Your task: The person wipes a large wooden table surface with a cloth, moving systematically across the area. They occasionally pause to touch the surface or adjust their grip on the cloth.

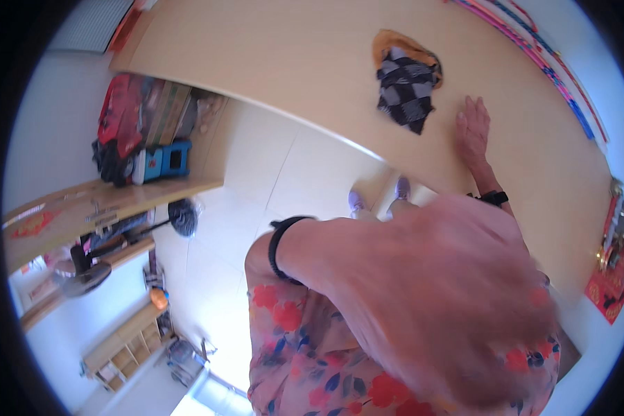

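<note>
My left hand (447, 291) is raised close to the camera, large and blurred, with a black band around its wrist. Its fingers cannot be made out, so whether it holds anything does not show. On the light wooden tabletop (291, 62) my right hand (473, 130) rests palm down, fingers stretched out and holding nothing. A dark watch (494, 198) is on that wrist. Just left of the right hand, apart from it, lies a crumpled black-and-grey checked cloth item (405, 88) with an orange-brown part at its far end.
Striped pink and blue rods (546, 57) run along the tabletop's far right edge. A red card with gold print (612, 286) is at the right. Left of the table, a blue plastic stool (176, 158) and a red bag (119, 112) sit together. A wooden cubby shelf (130, 348) stands farther off.
</note>
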